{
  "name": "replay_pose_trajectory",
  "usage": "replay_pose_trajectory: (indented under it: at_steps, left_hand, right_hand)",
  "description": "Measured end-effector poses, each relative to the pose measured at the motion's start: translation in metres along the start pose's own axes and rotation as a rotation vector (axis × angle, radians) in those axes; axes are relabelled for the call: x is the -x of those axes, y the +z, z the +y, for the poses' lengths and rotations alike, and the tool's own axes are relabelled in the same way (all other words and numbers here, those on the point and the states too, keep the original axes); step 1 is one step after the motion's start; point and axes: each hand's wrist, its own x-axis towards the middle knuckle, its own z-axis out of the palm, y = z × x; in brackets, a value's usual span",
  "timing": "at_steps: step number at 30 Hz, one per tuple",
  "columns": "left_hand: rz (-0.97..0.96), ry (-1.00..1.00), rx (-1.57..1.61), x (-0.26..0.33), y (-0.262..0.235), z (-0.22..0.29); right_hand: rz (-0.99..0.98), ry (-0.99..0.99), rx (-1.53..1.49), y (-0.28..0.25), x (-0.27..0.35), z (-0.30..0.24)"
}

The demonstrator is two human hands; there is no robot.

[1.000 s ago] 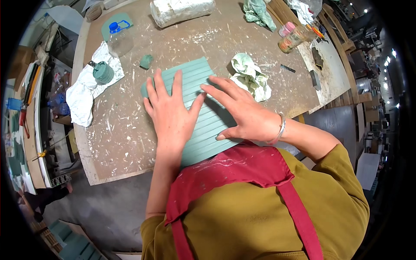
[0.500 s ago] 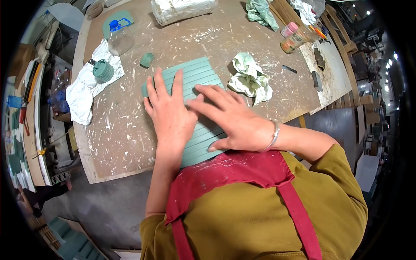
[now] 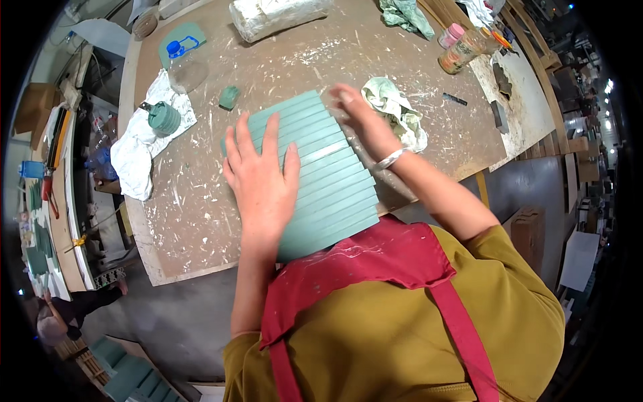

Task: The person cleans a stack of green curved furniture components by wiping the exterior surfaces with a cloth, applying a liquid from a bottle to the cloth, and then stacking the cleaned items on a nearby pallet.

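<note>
Our hands on a ridged green panel at the worktop

We press our left hand (image 3: 261, 177) flat, fingers spread, on the green ridged panel (image 3: 321, 177) lying on the dusty worktop (image 3: 194, 221); our right hand (image 3: 358, 117), blurred, touches the panel's far right edge, just beside a crumpled green-stained rag (image 3: 395, 110). A small green block (image 3: 229, 98) sits near the panel's far left corner.

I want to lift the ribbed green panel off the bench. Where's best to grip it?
Probably the near edge of the panel, from the person's side: it overhangs the bench there, so fingers fit underneath. The left hand lies flat on it.
</note>
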Motion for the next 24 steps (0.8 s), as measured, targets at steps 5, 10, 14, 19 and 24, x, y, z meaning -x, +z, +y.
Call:
replay_pose_trajectory:
  at_steps: [5,10,14,19,24]
  left_hand:
    - [0.071,-0.001,0.35,-0.009,0.002,-0.039]
    - [0.124,-0.558,1.392,-0.005,0.047,-0.089]
    - [0.027,-0.678,1.577,0.012,0.061,-0.081]
    - [0.088,-0.658,1.541,0.009,0.058,-0.072]
    - [0.121,-0.549,1.588,0.01,0.065,-0.076]
  right_hand:
    - [-0.174,0.052,-0.062,0.021,0.013,-0.004]
    - [-0.207,-0.034,-0.005,0.023,0.007,0.007]
    - [-0.2,0.04,-0.148,0.028,0.011,0.01]
    - [-0.174,0.024,-0.144,0.027,0.01,0.013]
    - [-0.159,0.033,-0.201,0.028,0.003,0.011]
